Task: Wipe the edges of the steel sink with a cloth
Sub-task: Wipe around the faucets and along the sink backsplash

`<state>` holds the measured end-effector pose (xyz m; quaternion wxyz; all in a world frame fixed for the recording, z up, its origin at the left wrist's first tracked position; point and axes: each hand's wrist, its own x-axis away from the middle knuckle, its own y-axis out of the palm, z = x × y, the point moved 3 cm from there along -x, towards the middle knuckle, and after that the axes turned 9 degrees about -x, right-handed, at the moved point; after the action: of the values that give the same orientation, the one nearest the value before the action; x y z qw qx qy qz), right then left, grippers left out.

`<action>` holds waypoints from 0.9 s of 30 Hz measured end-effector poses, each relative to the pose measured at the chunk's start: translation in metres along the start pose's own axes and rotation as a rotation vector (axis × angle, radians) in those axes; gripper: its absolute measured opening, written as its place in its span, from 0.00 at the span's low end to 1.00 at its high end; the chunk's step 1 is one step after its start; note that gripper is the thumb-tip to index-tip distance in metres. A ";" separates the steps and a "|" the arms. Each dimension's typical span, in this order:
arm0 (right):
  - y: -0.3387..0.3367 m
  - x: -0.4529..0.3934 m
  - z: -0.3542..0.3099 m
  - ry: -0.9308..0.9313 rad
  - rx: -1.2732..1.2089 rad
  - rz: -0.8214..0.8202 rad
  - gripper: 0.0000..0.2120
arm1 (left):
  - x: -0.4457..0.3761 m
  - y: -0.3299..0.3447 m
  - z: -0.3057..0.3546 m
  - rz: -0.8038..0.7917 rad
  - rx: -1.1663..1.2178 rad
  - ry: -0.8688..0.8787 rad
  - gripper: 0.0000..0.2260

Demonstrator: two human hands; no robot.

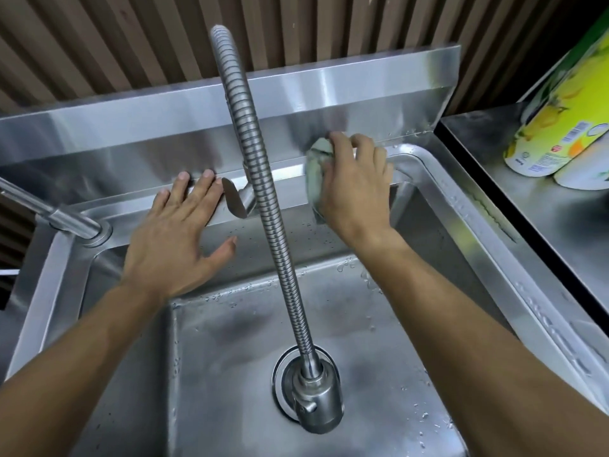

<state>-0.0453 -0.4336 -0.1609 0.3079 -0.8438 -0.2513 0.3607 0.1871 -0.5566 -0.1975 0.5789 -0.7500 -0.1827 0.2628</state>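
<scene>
- Two bare hands reach over the steel sink [468, 206], whose basin floor carries scattered water drops
- right hand [354, 189] has its fingers curled round a pale grey-green cloth [315, 179], pressing it on the sink's back rim where the rim meets the upright splashback [164, 127], right of the hose
- left hand [174, 239] lies flat on the back rim left of the hose, fingers straight and spread, thumb out to the side, holding nothing
- flexible ribbed faucet hose [257, 179] rises between the two arms from a round base [311, 397] low in the view
- second tap [56, 214] stands at the sink's left corner
- yellow-green packages [557, 117] stand on the steel counter [560, 219] to the right, apart from the sink
</scene>
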 end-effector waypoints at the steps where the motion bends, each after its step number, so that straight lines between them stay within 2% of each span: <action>1: 0.002 0.005 0.000 -0.032 0.118 0.049 0.19 | 0.000 0.000 0.000 -0.005 -0.001 0.011 0.39; 3: 0.003 0.009 0.000 -0.123 0.195 0.015 0.22 | 0.000 0.000 -0.001 -0.031 0.014 0.037 0.39; 6: 0.010 0.013 0.002 -0.220 0.142 -0.213 0.25 | 0.003 -0.011 -0.010 -0.055 0.216 0.075 0.34; 8: 0.012 0.016 0.005 -0.244 0.137 -0.282 0.25 | 0.003 -0.033 -0.019 0.082 0.321 0.088 0.29; 10: 0.011 0.012 0.011 -0.225 0.082 -0.286 0.23 | -0.008 -0.059 -0.028 0.316 0.156 0.148 0.25; 12: 0.008 0.009 0.017 -0.189 0.044 -0.267 0.24 | -0.035 -0.079 -0.033 0.433 -0.052 0.214 0.25; 15: 0.010 0.020 0.011 -0.160 0.058 -0.226 0.27 | -0.087 -0.099 -0.026 0.431 -0.187 0.367 0.26; 18: 0.025 0.030 -0.007 -0.279 0.036 -0.286 0.24 | -0.132 -0.102 -0.002 0.451 -0.299 0.610 0.25; 20: 0.022 0.021 0.002 -0.315 0.044 -0.284 0.22 | -0.158 -0.098 0.012 0.454 -0.358 0.707 0.26; 22: 0.008 0.008 0.025 -0.225 0.075 -0.205 0.22 | -0.175 -0.094 0.018 0.432 -0.407 0.765 0.26; 24: -0.005 0.001 0.047 -0.048 0.130 -0.140 0.24 | -0.181 -0.091 0.018 0.422 -0.423 0.799 0.27; 27: 0.000 0.003 0.033 0.165 0.201 -0.107 0.32 | -0.177 -0.092 0.021 0.468 -0.410 0.800 0.26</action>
<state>-0.0690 -0.4208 -0.1807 0.4293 -0.8209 -0.2323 0.2964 0.0362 -0.6187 -0.0809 0.3700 -0.9110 0.1786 0.0362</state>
